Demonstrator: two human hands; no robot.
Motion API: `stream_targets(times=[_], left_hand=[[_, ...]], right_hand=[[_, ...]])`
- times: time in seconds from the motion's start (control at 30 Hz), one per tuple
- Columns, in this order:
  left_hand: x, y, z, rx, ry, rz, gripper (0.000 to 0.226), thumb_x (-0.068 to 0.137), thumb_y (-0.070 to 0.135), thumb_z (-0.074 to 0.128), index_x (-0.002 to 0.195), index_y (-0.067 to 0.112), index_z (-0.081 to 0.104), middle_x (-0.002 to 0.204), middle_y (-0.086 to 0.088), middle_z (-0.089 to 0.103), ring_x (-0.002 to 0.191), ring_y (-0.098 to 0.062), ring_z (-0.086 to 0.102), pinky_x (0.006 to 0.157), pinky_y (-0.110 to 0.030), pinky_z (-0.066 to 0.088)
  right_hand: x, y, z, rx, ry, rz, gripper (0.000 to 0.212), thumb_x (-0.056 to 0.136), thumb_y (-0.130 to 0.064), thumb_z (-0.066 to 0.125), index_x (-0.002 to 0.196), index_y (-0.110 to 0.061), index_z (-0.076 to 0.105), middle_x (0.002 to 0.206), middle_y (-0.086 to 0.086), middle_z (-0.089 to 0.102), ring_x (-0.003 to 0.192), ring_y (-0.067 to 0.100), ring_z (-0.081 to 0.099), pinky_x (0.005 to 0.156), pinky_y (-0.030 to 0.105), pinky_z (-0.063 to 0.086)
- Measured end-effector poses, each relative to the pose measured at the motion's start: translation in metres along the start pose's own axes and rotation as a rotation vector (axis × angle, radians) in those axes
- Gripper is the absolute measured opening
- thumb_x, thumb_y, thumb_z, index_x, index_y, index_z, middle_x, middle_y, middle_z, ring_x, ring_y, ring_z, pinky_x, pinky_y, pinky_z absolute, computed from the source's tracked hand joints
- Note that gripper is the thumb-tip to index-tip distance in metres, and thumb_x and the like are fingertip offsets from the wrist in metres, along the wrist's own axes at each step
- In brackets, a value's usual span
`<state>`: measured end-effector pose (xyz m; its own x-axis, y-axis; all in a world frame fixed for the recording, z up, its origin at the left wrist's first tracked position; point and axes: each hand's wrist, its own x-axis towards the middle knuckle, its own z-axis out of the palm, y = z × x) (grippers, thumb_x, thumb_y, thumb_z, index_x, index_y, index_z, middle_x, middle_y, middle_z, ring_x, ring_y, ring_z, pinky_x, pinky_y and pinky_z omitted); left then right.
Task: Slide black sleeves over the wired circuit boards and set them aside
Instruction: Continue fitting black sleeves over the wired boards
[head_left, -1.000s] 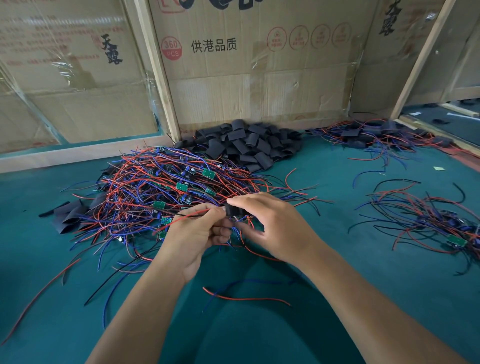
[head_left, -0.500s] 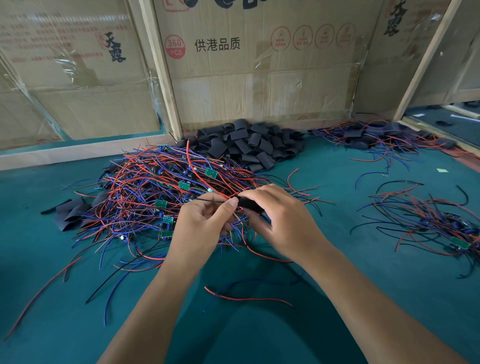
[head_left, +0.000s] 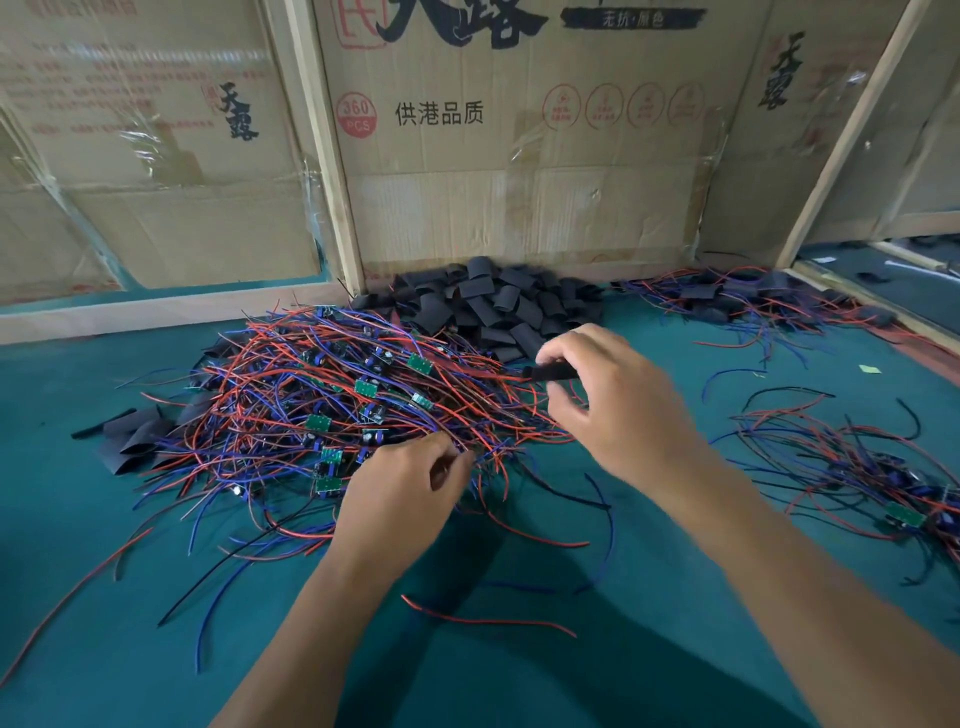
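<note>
Since half a second ago the two hands have parted: the right hand (head_left: 618, 410) has lifted up and away toward the sleeve pile, while the left hand (head_left: 400, 493) has dropped to the near edge of the wire heap. Thumb and forefinger of the right hand form the grip, pinching a black sleeve (head_left: 550, 372) held roughly level, with red wires trailing out of its left end; the board is probably already inside, though motion blur keeps that from being certain. The left hand's fingers are curled and seem to pinch a few wire ends at the heap's edge. Beyond them lies the tangled heap of wired circuit boards (head_left: 358, 400) with small green boards showing, the pile of empty black sleeves (head_left: 498, 306) against the cardboard wall (head_left: 519, 156), and a smaller bundle of wired boards (head_left: 841, 467) to the right on the green tabletop (head_left: 649, 675). Sleeving looks nearly done for this piece; next it wants the trailing wires freed from the heap, then carrying aside to the right.
</note>
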<state>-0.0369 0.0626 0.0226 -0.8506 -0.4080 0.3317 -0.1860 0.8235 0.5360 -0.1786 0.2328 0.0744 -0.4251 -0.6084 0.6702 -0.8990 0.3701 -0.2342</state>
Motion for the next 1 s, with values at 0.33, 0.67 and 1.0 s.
stream_targets(times=[0.33,0.67,1.0], left_hand=[[-0.003,-0.005,0.009,0.007,0.017,0.109,0.027,0.099,0.04,0.056,0.076,0.026,0.06,0.058,0.008,0.053,0.056,-0.014,0.05,0.05,-0.025,0.033],[-0.002,0.002,0.013,0.037,-0.013,0.12,0.032,0.099,0.043,0.052,0.081,0.019,0.062,0.063,0.002,0.054,0.06,-0.019,0.05,0.057,-0.037,0.038],[-0.001,0.0,0.014,0.037,-0.011,0.12,0.034,0.1,0.041,0.051,0.078,0.017,0.06,0.061,0.002,0.053,0.057,-0.019,0.048,0.055,-0.038,0.039]], right_hand=[[0.043,0.152,-0.028,-0.656,0.022,-0.118,0.028,0.072,-0.003,0.075,0.097,-0.003,0.065,0.091,0.017,0.058,0.089,0.04,0.056,0.072,0.048,0.051],[0.062,0.175,0.058,-0.728,-0.515,0.224,0.07,0.094,-0.043,0.056,0.15,-0.016,0.025,0.143,0.013,0.047,0.138,0.031,0.037,0.118,0.06,0.014],[0.085,0.143,0.123,-0.442,-0.347,0.48,0.045,0.089,-0.038,0.062,0.123,-0.01,0.053,0.132,0.013,0.044,0.125,0.035,0.041,0.099,0.044,0.04]])
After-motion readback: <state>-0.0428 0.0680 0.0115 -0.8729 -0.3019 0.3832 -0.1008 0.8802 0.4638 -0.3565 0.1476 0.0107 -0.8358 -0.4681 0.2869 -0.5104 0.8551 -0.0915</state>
